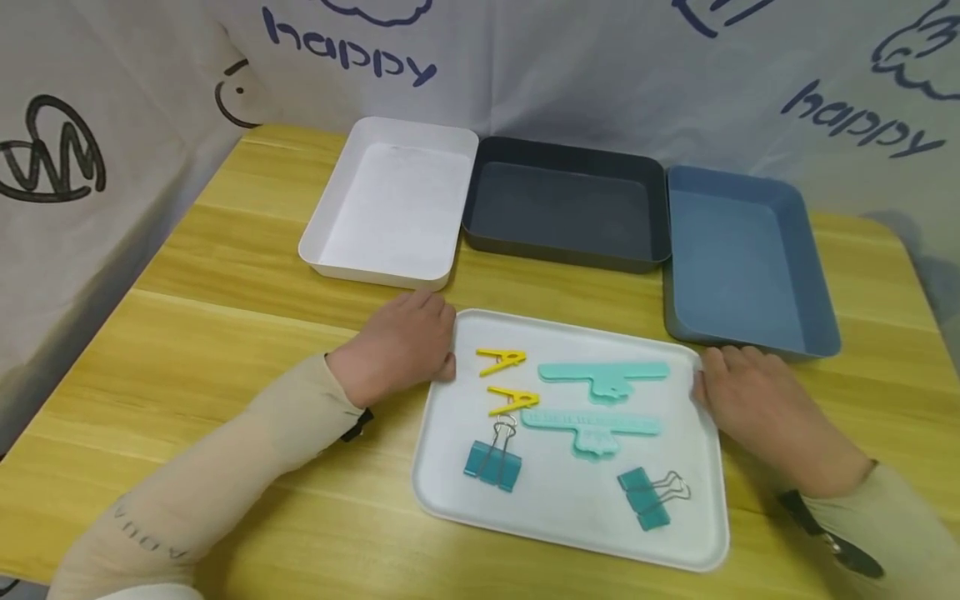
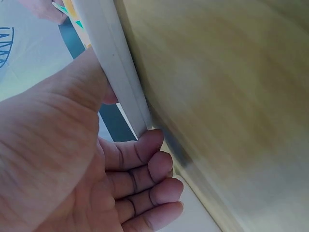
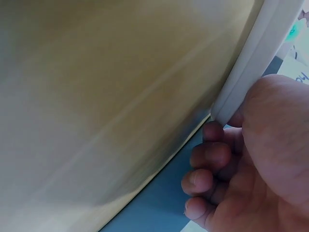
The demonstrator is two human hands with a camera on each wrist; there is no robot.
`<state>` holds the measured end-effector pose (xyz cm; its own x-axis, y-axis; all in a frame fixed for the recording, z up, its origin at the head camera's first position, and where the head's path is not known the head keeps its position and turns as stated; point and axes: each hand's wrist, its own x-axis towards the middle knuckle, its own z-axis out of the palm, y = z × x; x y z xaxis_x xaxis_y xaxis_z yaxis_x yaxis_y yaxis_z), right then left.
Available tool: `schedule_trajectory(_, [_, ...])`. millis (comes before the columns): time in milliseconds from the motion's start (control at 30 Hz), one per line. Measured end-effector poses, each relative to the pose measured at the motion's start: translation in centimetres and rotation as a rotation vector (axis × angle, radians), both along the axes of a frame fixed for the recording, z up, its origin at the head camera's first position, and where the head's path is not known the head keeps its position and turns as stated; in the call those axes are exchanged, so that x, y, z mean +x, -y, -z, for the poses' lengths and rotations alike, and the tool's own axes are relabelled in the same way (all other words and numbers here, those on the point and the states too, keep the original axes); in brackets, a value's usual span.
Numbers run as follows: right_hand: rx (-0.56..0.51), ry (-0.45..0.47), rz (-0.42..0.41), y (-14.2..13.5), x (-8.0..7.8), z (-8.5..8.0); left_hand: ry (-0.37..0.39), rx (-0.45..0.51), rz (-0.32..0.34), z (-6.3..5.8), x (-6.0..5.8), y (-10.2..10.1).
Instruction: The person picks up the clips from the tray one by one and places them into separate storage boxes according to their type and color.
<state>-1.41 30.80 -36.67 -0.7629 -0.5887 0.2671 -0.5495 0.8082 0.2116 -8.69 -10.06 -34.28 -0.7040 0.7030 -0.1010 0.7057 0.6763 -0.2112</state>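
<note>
A white tray [image 1: 562,508] lies on the table between my two hands. My left hand [image 1: 401,343] grips its far left corner; the left wrist view shows the index fingertip against the outer edge and the thumb partly hidden behind the rim. At the far right corner my right hand [image 1: 772,408] pinches the rim [image 3: 251,58] between thumb and index finger, its other fingers curled. On the tray are two yellow clothespins [image 1: 514,400], two mint-green long bag clips [image 1: 600,423] and two teal binder clips [image 1: 492,467] with wire handles.
Behind the tray stand a white bin [image 1: 397,208], a black bin [image 1: 566,204] and a blue bin [image 1: 750,258], side by side. The blue one is close to my right hand. A pale cloth [image 1: 570,75] with printed words hangs behind the wooden table [image 1: 187,350].
</note>
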Motion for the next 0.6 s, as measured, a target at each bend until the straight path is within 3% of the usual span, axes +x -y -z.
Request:
schedule_trajectory(300, [0.039,0.004,-0.030,1.2,-0.4,-0.5,0.084,-0.018,-0.074,-0.2,-0.3,0.8])
schedule_trajectory(600, [0.052,0.102,0.075,2.0,-0.5,-0.4,0.141,-0.050,-0.116,-0.3,-0.8,1.6])
